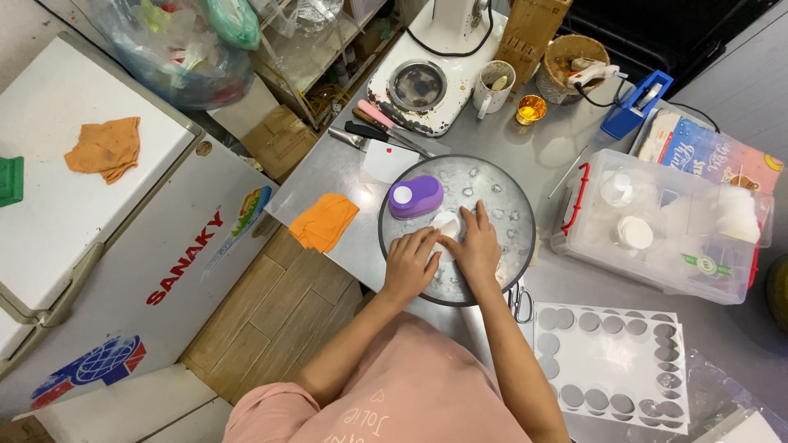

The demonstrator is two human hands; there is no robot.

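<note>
Both my hands rest on a round glass turntable (509,205) on a steel table. My left hand (409,264) presses its fingers down on a small white sheet piece (446,223) near the turntable's middle. Touching the same white piece from the right is my right hand (478,246), fingers curled over it. Just beyond the hands, on the glass, sits a purple paper punch (416,196) with a white button.
A white sheet with round holes (611,361) lies to the right, scissors (520,303) beside it. A clear plastic box (657,226) stands farther right. An orange cloth (324,221), knives (382,131), a mug (492,86) and a scale (419,86) lie beyond. A white chest freezer (98,230) stands left.
</note>
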